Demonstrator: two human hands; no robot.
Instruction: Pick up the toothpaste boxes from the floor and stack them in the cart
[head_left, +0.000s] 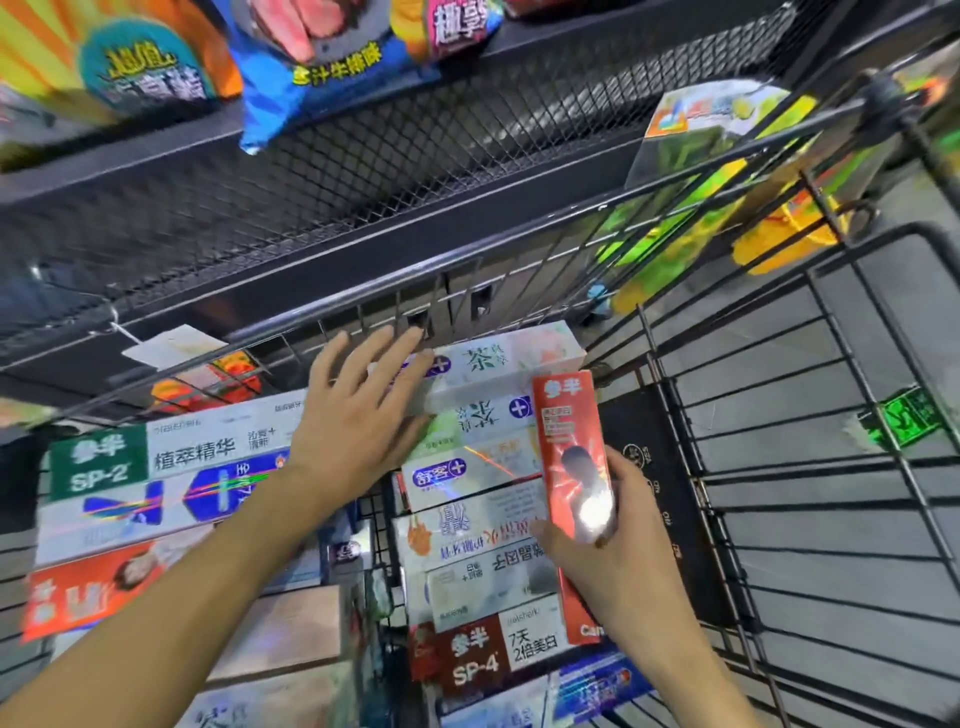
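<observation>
Your left hand lies flat with its fingers straight and spread, the fingertips pressing on the pale glossy box with green tea lettering at the far end of the right-hand stack. Your right hand grips a slim red-orange toothpaste box, a long rectangular carton with a shiny film that throws a bright glare spot near your thumb; it stands nearly upright, tilted a little, just beside the stack's right edge.

The wire cart is made of thin dark metal bars. Inside it the cardboard toothpaste boxes lie flat in two stacks: a left stack topped by a green-and-white box marked SP-2, and a right stack running towards you, with a dark red box marked SP-4 at its near end. Beyond the cart's far rim stands a dark shelf with a diamond-mesh front, carrying crinkly snack bags, blurred.
</observation>
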